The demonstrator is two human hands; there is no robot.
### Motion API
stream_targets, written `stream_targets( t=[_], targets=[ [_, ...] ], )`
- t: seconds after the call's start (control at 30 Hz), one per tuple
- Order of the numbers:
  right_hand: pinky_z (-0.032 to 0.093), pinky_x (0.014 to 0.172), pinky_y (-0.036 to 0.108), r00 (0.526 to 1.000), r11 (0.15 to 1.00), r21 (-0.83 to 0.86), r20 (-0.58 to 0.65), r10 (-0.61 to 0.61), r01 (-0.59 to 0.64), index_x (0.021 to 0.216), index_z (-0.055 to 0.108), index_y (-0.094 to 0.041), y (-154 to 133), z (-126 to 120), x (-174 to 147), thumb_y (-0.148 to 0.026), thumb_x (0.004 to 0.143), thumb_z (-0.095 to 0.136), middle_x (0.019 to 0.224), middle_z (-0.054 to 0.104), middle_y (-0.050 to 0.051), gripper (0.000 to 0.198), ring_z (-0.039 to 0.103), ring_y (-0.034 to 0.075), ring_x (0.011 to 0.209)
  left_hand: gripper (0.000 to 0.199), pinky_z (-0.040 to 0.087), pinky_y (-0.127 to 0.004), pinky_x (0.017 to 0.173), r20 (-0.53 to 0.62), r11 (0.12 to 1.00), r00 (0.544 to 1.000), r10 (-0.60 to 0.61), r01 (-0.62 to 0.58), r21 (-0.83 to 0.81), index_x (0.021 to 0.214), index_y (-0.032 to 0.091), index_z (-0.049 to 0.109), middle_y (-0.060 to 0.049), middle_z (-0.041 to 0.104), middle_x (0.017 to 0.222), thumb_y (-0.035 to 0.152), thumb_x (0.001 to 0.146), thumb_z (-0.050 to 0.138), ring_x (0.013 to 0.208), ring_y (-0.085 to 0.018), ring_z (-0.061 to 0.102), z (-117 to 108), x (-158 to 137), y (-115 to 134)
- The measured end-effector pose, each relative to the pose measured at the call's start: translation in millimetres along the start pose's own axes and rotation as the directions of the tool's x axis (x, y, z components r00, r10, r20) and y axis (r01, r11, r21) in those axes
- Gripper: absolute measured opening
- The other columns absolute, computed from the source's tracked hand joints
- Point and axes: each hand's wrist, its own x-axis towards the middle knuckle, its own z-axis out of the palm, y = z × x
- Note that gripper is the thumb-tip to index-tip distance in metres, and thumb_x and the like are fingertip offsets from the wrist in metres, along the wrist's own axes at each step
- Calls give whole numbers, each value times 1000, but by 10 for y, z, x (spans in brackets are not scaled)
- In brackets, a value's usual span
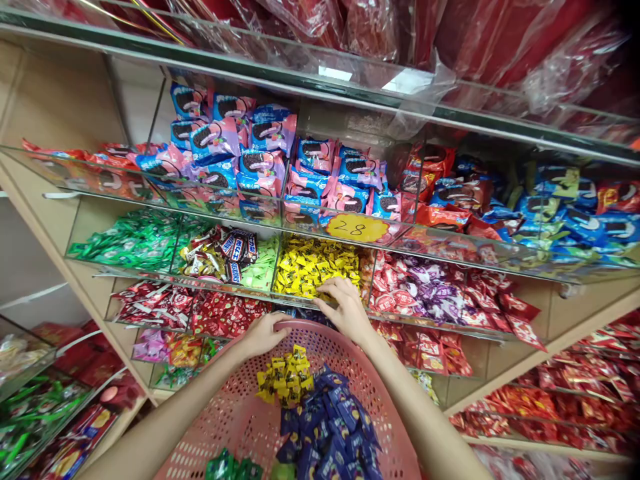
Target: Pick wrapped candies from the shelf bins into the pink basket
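Observation:
A pink perforated plastic basket is in front of me. In it lie a pile of dark blue wrapped candies, a smaller heap of yellow wrapped candies and some green ones. My left hand is closed on the basket's far rim, thumb over the edge. Over the front edge of a shelf compartment of yellow candies, my right hand reaches out, fingers at the near side of the candies and thumb apart. I see nothing held in it.
Clear-walled bins on both sides hold green candies, Snickers bars and purple-and-white candies. Above, a glass-fronted shelf carries blue-and-pink cookie packs and a yellow "28" tag. More red candies lie below.

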Motion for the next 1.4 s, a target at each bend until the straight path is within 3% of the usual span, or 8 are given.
stream_targets(
  t=[0.57, 0.97, 1.17, 1.27, 1.4],
  targets=[
    [34, 75, 31, 996, 997, 73, 83, -14, 8, 84, 59, -21, -77, 39, 35, -30, 87, 43, 85, 57, 3, 18, 47, 16, 85, 35, 41, -26, 88, -14, 1000, 1000, 3, -3, -23, 104, 21, 62, -2, 64, 106, 35, 75, 51, 97, -18, 57, 5, -16, 13],
    [34, 76, 31, 999, 983, 177, 6, 38, -38, 81, 53, -19, -96, 59, 129, -27, 88, 40, 84, 55, 4, 18, 47, 16, 82, 33, 41, -26, 88, -11, 1000, 1000, 6, -6, -18, 103, 22, 62, -1, 64, 105, 33, 74, 51, 96, -17, 57, -12, -24, 37],
    [35, 80, 32, 993, 949, 315, -100, 60, -26, 83, 50, -20, -391, -141, 84, -25, 88, 39, 88, 52, 5, 13, 46, 16, 87, 33, 42, -27, 87, -13, 999, 1000, 6, -7, -41, 103, 21, 63, -1, 64, 105, 34, 75, 52, 96, -17, 57, -3, -19, 27],
    [37, 78, 29, 999, 882, 469, 10, 52, -50, 85, 49, -20, -565, -113, -110, -25, 89, 38, 88, 53, 4, 14, 48, 15, 86, 32, 43, -26, 84, 19, 998, 1000, 11, -9, -63, 101, 21, 63, -1, 65, 103, 34, 74, 53, 93, -17, 58, -9, -15, 48],
    [38, 66, 23, 954, 782, 569, 281, 106, -254, 85, 49, -19, -551, 229, -441, -30, 89, 36, 77, 55, 0, 18, 50, 12, 71, 34, 43, -26, 85, 12, 997, 1000, 17, -16, -70, 103, 18, 62, -3, 64, 104, 35, 75, 52, 96, -17, 57, -16, -19, 70]
  ],
)
